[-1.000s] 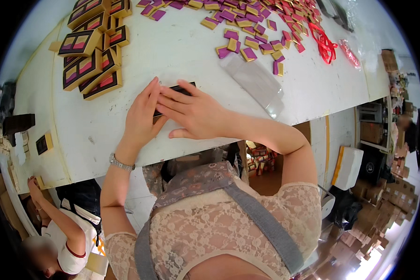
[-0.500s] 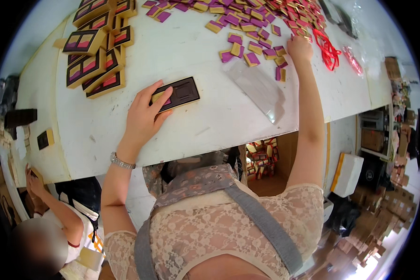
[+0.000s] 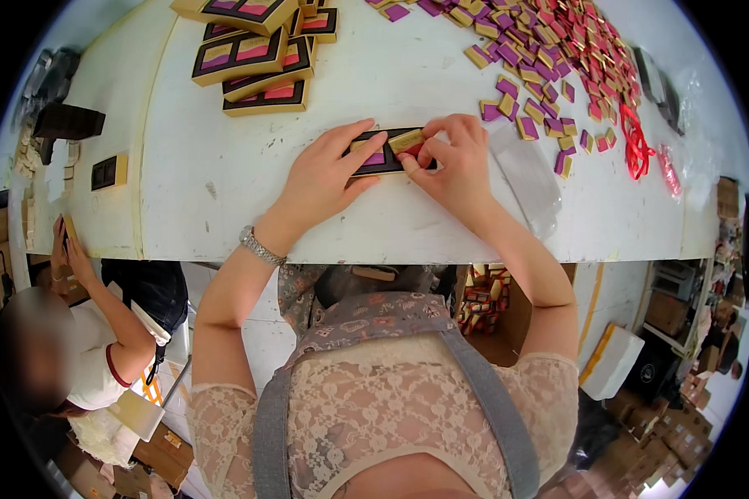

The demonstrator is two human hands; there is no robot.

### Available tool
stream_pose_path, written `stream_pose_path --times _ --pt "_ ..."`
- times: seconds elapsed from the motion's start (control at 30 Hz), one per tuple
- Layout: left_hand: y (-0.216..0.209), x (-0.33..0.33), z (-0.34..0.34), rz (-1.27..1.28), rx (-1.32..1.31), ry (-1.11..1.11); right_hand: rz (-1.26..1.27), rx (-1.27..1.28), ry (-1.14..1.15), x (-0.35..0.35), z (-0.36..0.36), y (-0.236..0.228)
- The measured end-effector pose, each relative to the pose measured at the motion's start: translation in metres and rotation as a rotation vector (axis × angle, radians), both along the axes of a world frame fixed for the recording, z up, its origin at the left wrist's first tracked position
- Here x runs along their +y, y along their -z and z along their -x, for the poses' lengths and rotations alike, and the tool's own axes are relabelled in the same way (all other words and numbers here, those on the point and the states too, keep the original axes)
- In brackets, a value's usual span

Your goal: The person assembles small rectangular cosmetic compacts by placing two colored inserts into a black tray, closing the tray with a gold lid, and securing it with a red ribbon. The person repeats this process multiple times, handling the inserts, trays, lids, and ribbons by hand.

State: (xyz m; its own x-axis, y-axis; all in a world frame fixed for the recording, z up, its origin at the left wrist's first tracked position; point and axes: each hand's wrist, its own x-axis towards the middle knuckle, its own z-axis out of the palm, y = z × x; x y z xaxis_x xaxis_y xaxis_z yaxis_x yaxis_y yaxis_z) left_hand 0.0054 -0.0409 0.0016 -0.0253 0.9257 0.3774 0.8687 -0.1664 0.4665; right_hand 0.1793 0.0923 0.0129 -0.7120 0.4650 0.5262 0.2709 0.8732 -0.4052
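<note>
A gold-edged box with a black two-compartment insert (image 3: 389, 165) lies on the table in front of me. In its left compartment sits a small purple-and-gold box (image 3: 374, 156). My left hand (image 3: 323, 170) grips the left end, one finger resting on the purple piece. Over the right compartment, my right hand (image 3: 456, 158) pinches a small red-and-gold box (image 3: 406, 143). That piece is tilted, and the fingers partly cover it; whether it touches the compartment floor I cannot tell.
Filled boxes (image 3: 262, 91) are stacked at the far left. Loose purple-and-gold pieces (image 3: 528, 126) and red-and-gold pieces (image 3: 599, 58) spread across the far right. A clear plastic sleeve (image 3: 528, 179) and red ribbon (image 3: 635, 145) lie to the right. A co-worker (image 3: 100, 358) sits at left.
My right hand has come back from the loose pieces to the two-compartment box, bringing a red-and-gold small box. The left hand still steadies the box. My view has shifted.
</note>
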Motion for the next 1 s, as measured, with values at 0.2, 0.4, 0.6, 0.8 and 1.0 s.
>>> stream_pose_path --times 0.2,0.4,0.6,0.8,1.0 --pt "0.002 -0.001 0.002 0.008 -0.037 0.012 -0.040 -0.119 -0.262 0.018 -0.003 0.000" --pt "0.003 -0.004 -0.004 0.000 0.027 -0.035 -0.304 -0.432 -0.189 -0.015 -0.015 -0.010" --pt "-0.049 -0.011 0.076 -0.113 0.102 0.105 -0.136 -0.303 -0.313 0.009 -0.006 0.000" --pt "-0.059 0.069 0.302 -0.384 0.224 -0.674 -0.040 -0.227 -0.360 0.009 -0.003 -0.001" --pt "-0.001 0.097 0.361 0.107 0.743 -0.655 0.050 0.030 -0.686 -0.013 0.050 -0.027"
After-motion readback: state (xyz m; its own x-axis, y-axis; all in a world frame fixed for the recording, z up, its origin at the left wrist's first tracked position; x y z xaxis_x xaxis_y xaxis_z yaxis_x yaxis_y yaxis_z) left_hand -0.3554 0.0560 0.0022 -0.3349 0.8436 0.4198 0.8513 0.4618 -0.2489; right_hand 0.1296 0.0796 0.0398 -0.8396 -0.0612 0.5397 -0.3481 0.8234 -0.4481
